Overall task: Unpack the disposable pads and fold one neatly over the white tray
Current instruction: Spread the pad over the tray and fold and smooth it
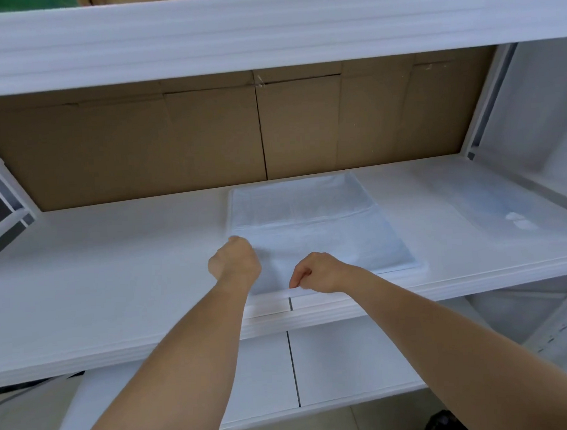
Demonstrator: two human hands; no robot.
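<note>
A pale blue-white disposable pad [313, 236] lies spread flat on the white middle shelf [114, 273], its far part folded over with a crease across the middle. My left hand [235, 260] is at the pad's left edge with fingers curled, and appears to pinch that edge. My right hand [318, 274] pinches the pad's near edge at the front lip of the shelf. A clear plastic pack [491, 204] with more pads lies on the shelf at the right.
Brown cardboard boxes [205, 136] stand along the back of the shelf. A white upper shelf [266, 31] overhangs above. A lower white shelf [349, 362] sits below the front edge. A metal upright [489, 102] rises at the right.
</note>
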